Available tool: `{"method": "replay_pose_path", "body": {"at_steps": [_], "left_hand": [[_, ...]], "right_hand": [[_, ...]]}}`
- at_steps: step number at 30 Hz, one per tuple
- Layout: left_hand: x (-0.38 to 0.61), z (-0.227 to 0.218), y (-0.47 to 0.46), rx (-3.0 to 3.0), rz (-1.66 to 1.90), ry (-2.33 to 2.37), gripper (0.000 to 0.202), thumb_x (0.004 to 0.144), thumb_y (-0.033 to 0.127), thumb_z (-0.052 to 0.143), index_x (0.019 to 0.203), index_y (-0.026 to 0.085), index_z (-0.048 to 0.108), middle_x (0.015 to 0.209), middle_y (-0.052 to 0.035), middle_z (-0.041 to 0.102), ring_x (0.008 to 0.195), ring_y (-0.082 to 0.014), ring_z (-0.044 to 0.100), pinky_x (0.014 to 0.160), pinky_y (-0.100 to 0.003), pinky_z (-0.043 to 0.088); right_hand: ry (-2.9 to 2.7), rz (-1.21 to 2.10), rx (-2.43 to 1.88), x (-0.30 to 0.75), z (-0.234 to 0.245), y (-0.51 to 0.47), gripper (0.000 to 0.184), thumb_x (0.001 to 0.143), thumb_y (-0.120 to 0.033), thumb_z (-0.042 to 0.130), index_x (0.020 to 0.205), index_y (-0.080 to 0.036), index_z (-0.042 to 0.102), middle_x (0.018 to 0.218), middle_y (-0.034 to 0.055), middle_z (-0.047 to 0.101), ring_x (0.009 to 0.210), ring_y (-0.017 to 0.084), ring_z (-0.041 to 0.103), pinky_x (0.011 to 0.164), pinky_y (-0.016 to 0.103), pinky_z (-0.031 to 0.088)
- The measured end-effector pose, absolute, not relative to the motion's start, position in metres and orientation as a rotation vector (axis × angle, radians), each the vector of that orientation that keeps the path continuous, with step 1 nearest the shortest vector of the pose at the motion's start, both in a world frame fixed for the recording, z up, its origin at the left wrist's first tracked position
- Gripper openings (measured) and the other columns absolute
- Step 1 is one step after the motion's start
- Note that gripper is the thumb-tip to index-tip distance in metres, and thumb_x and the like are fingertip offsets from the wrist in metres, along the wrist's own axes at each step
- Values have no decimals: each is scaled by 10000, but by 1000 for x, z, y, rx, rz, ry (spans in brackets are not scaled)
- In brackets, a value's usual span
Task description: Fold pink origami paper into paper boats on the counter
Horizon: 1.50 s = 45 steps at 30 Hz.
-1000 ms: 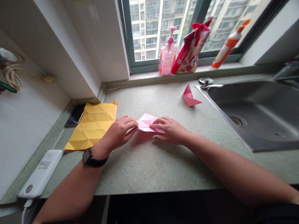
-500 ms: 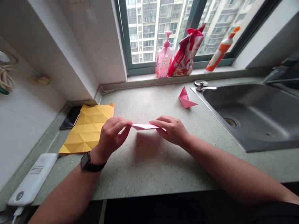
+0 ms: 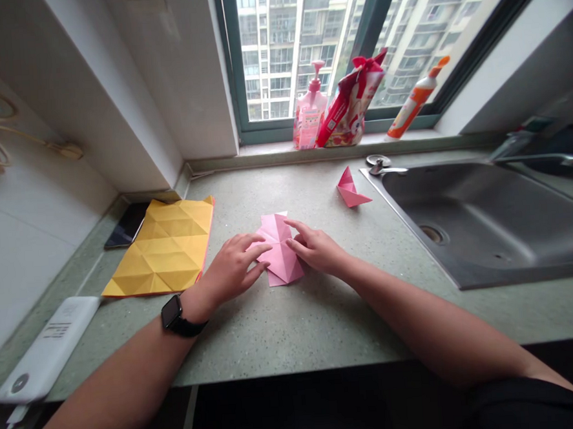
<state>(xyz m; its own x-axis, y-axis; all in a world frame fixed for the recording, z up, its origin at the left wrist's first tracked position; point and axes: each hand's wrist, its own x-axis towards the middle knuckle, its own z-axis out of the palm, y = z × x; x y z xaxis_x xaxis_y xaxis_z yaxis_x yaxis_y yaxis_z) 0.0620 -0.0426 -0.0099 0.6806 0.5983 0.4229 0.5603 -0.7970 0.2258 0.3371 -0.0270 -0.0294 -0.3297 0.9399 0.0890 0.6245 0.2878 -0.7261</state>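
Note:
A pink folded paper [image 3: 280, 254] lies flat on the speckled grey-green counter [image 3: 293, 330], creased into triangular facets. My left hand [image 3: 234, 266], with a black watch on its wrist, presses its fingertips on the paper's left side. My right hand [image 3: 315, 248] presses fingertips on the paper's right side. Both hands pin the sheet down at its middle crease.
A creased yellow paper [image 3: 165, 248] lies to the left, partly over a dark phone [image 3: 125, 227]. A white power bank [image 3: 45, 349] sits at the front left. A small pink folded figure [image 3: 350, 190] stands near the steel sink [image 3: 485, 222]. Bottles and a red bag [image 3: 350, 104] line the windowsill.
The pink paper, held up edge-on off the counter half a second ago, now lies flat and turned, with both hands pressing on it.

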Motion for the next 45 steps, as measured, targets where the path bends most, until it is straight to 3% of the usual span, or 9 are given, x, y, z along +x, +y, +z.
{"method": "replay_pose_path", "body": {"at_steps": [6, 13, 20, 24, 27, 30, 33, 38, 45], "left_hand": [[66, -18, -43, 2741, 417, 1045, 339, 1113, 303, 572, 1410, 234, 721, 1370, -120, 739, 1257, -312, 680, 1109, -516, 561], [62, -19, -40, 2715, 299, 1021, 369, 1157, 390, 469, 1313, 237, 767, 1488, -126, 696, 1430, -330, 603, 1311, -651, 357], [60, -17, -32, 2645, 246, 896, 424, 1163, 475, 432, 1286, 217, 746, 1567, -122, 660, 1475, -299, 589, 1362, -602, 289], [60, -13, -34, 2680, 215, 946, 472, 1138, 571, 464, 1316, 230, 737, 1605, -118, 632, 1537, -322, 527, 1376, -614, 229], [60, -12, -39, 2738, 207, 1069, 568, 1091, 688, 509, 1367, 246, 736, 1647, -133, 588, 1582, -379, 455, 1354, -652, 238], [62, -12, -43, 2782, 213, 1143, 629, 1049, 731, 569, 1386, 226, 735, 1620, -174, 600, 1527, -413, 496, 1303, -670, 311], [62, -11, -43, 2816, 287, 1149, 525, 1048, 632, 643, 1323, 200, 760, 1520, -190, 669, 1420, -405, 577, 1216, -624, 427], [60, -2, -41, 2834, 356, 1173, 215, 1045, 269, 678, 1224, 219, 785, 1296, -120, 776, 1160, -313, 695, 1048, -506, 529], [58, 3, -40, 2878, 290, 1232, 128, 1050, 173, 644, 1031, 203, 768, 1163, -99, 787, 1048, -284, 688, 958, -456, 531]], "right_hand": [[-2260, 883, -1127, 338, -31, -33, 598, 1076, -190, 441, 1671, -249, 435, 918, 8, 806, 781, 181, 748, 796, 329, 581], [-2361, 243, -1093, 351, -40, -22, 651, 963, -95, 570, 1595, -250, 549, 1260, 99, 776, 1101, 257, 718, 997, 433, 590], [-2347, -124, -1142, 359, -34, -16, 328, 951, -127, 718, 1195, -321, 821, 1399, 96, 715, 1302, 327, 620, 1110, 544, 517], [-2478, -46, -1061, 356, -31, -18, 185, 927, -134, 746, 992, -282, 835, 1241, 61, 806, 1162, 278, 697, 1089, 496, 491], [-2523, 31, -1055, 352, -28, -22, 132, 930, -166, 746, 972, -258, 830, 1165, 64, 835, 1044, 248, 735, 1007, 435, 516], [-2550, 106, -1060, 349, -23, -27, 109, 970, -225, 726, 984, -254, 830, 1139, 72, 842, 989, 243, 751, 890, 386, 539], [-2593, 185, -1025, 348, -20, -29, 142, 989, -229, 695, 971, -266, 830, 1107, 63, 843, 933, 233, 750, 832, 367, 545], [-2619, 274, -934, 350, -21, -29, 183, 970, -182, 681, 987, -282, 833, 1104, 48, 841, 934, 229, 752, 870, 377, 561], [-2606, 219, -963, 352, -20, -29, 213, 1013, -203, 644, 1027, -279, 842, 1106, 53, 842, 942, 233, 761, 834, 365, 564]]}}
